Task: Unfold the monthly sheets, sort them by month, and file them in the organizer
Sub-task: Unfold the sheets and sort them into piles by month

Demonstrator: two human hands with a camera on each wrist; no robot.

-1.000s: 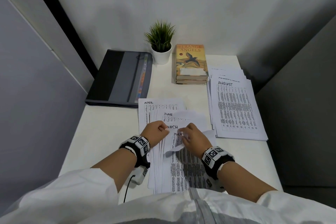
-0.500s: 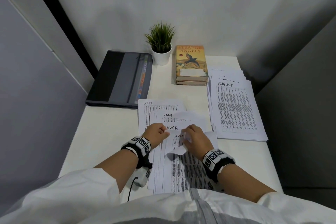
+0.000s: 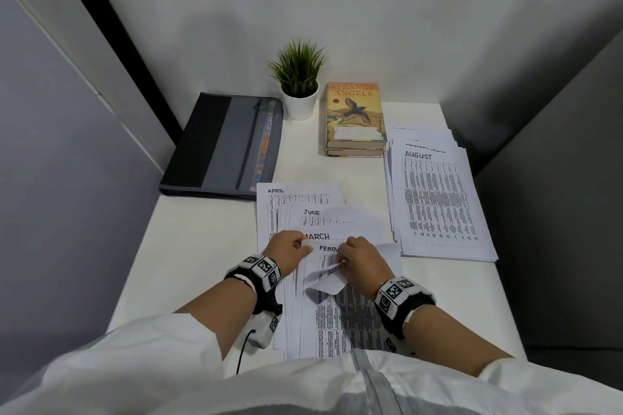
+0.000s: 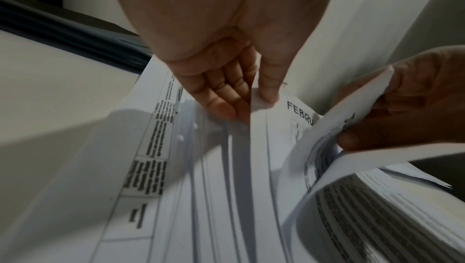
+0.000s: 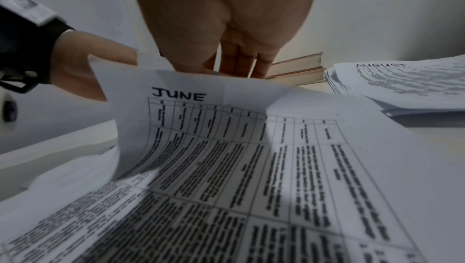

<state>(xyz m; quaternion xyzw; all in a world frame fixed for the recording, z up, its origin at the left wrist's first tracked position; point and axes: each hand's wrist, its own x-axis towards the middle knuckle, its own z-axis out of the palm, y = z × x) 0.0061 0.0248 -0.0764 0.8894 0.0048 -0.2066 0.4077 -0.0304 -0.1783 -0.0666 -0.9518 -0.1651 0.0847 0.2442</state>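
White desk (image 3: 202,239) in a grey-walled booth. Grey organizer (image 3: 222,145) lies closed at the far left corner; potted plant (image 3: 298,77) and stacked books (image 3: 355,118) stand beside it along the back. At right, a squared pile of unfolded sheets (image 3: 438,205), AUGUST on top. In front of me, a loose fan of sheets (image 3: 296,209): APRIL, JUNE, MARCH headings showing. Topmost near my hands, the FEBRUARY sheet (image 3: 325,254). My left hand (image 3: 286,248) pinches its upper left corner, thumb over, fingers (image 4: 221,96) curled beneath. My right hand (image 3: 362,258) grips a curled-back creased sheet (image 3: 325,280); my wrist view reads JUNE on it (image 5: 226,128). Fingers closed around its top edge.
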